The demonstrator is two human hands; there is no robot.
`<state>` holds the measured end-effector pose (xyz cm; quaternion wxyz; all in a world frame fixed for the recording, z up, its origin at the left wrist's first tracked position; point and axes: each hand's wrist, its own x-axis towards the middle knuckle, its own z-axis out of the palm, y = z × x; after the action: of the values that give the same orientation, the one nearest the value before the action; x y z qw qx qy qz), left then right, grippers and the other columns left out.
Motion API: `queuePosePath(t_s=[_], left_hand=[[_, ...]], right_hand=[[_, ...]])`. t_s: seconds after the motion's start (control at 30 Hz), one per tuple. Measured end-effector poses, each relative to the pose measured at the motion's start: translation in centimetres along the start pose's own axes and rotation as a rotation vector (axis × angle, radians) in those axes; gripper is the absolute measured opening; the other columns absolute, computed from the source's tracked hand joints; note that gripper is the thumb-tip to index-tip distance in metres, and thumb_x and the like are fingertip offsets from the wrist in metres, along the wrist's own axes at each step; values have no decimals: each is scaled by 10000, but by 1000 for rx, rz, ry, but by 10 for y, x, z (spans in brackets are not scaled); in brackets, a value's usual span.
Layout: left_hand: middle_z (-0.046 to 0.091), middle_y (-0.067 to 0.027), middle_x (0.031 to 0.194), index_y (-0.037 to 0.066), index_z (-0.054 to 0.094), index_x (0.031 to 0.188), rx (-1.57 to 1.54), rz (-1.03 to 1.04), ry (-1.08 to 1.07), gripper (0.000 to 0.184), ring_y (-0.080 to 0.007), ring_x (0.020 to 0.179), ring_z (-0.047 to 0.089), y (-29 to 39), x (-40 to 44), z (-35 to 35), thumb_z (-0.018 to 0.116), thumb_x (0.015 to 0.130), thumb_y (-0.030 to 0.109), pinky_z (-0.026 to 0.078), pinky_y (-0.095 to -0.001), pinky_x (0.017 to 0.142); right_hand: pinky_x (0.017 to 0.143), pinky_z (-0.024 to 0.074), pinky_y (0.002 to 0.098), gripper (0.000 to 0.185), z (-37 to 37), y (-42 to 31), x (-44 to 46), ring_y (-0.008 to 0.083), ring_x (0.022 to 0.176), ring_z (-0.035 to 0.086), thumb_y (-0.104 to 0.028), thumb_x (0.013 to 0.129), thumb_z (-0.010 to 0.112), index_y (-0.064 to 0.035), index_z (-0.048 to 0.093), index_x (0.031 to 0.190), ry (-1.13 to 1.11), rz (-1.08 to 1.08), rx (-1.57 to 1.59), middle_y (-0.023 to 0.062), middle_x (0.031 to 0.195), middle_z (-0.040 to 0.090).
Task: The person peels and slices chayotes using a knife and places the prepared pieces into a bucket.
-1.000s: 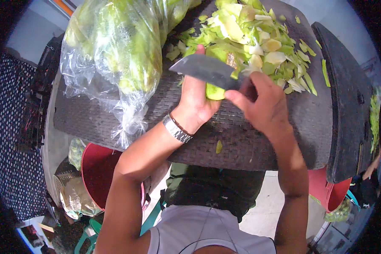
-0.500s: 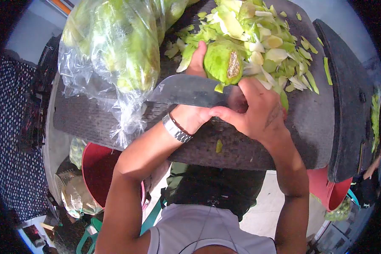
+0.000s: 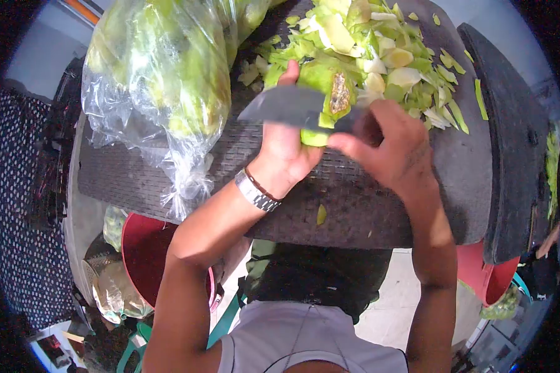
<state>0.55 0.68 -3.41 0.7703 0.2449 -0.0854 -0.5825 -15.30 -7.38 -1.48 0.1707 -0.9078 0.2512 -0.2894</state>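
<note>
A partly peeled green fruit (image 3: 314,73) with a rough brown patch rests in my left hand (image 3: 283,149), whose thumb shows at its left side. Most of the fingers are hidden under the fruit and blade. My right hand (image 3: 395,146) is closed around the handle of a broad knife (image 3: 286,105). The slightly blurred blade points left and crosses in front of the fruit. A strip of peel (image 3: 315,138) hangs below the blade, between my hands. Beyond the fruit lies a heap of green and whitish peelings (image 3: 401,68).
A tied clear plastic bag (image 3: 162,81) of green produce stands left on the dark woven-patterned tabletop (image 3: 354,217). One small peel piece (image 3: 321,214) lies near the front edge. Red tubs (image 3: 146,255) stand below on both sides. A dark board-like panel (image 3: 510,155) is at right.
The knife has moved up and its blade has tilted across the fruit. My right hand has shifted right and slightly up. A longer peel strip now hangs below the blade.
</note>
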Motion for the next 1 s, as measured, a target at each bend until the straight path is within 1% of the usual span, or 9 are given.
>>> queuePosePath(t_s=[0.1, 0.23, 0.33, 0.47, 0.5, 0.6, 0.63, 0.9, 1.0], left_hand=[[706, -104, 1241, 89, 608, 1319, 66, 29, 90, 540, -260, 1128, 684, -2, 1, -4, 453, 1065, 540, 533, -437, 1031], [700, -108, 1254, 83, 595, 1328, -23, -100, -128, 544, -262, 1151, 677, 1, 4, -8, 477, 1056, 539, 519, -434, 1053], [723, -85, 1137, 64, 631, 1242, 73, 28, 68, 527, -223, 1007, 712, -2, 6, -2, 500, 1051, 538, 581, -399, 918], [723, -71, 1102, 74, 642, 1201, -5, -88, 11, 493, -210, 979, 711, 3, -1, 11, 517, 1049, 526, 578, -391, 903], [724, -59, 1089, 85, 644, 1191, -48, -158, -110, 464, -201, 973, 713, 6, -1, 7, 529, 1050, 512, 582, -385, 880], [724, -60, 1089, 90, 645, 1195, 57, -7, 73, 466, -200, 970, 714, 1, -2, 4, 526, 1050, 517, 583, -380, 865], [724, -54, 1085, 96, 647, 1192, 64, 40, 99, 458, -196, 969, 713, -2, 4, 1, 530, 1049, 515, 583, -375, 861], [722, -60, 1164, 89, 640, 1256, 45, -7, 8, 502, -199, 1038, 699, 2, -1, 1, 492, 1059, 527, 577, -378, 911], [723, -60, 1130, 88, 643, 1214, 6, 39, 80, 455, -198, 1010, 702, 0, 2, 5, 515, 1059, 497, 570, -381, 916]], right_hand=[[594, 528, 472, 660, -7, 4, 3, 365, 640, 660, -645, 708, 850, -44, 594, 797, -52, 46, 0, 140, 746, 635], [592, 519, 466, 658, 0, -3, -1, 359, 638, 659, -637, 714, 850, -34, 598, 789, -37, -59, 81, 140, 708, 620], [605, 528, 465, 656, -11, 8, 6, 365, 648, 662, -634, 706, 856, -38, 601, 801, -120, 44, 116, 142, 743, 629], [603, 498, 431, 542, -3, -8, -2, 324, 621, 624, -490, 741, 882, -36, 590, 791, -56, -63, 89, 121, 722, 620], [613, 498, 441, 555, -2, -12, -3, 339, 628, 619, -503, 736, 879, -35, 592, 810, -53, -122, 88, 124, 721, 618], [615, 499, 441, 553, -7, -2, 1, 331, 632, 622, -499, 736, 882, -33, 589, 789, -35, -7, 51, 123, 722, 619], [586, 519, 464, 624, -13, 8, 6, 357, 636, 657, -620, 731, 846, -49, 592, 732, -90, 80, 91, 125, 677, 614], [595, 511, 478, 661, -7, -1, 2, 368, 623, 649, -658, 749, 813, -40, 578, 737, -39, 9, 58, 153, 694, 623], [617, 494, 422, 562, -20, 12, 10, 312, 620, 607, -490, 747, 891, -26, 574, 756, -75, 160, 70, 134, 686, 608]])
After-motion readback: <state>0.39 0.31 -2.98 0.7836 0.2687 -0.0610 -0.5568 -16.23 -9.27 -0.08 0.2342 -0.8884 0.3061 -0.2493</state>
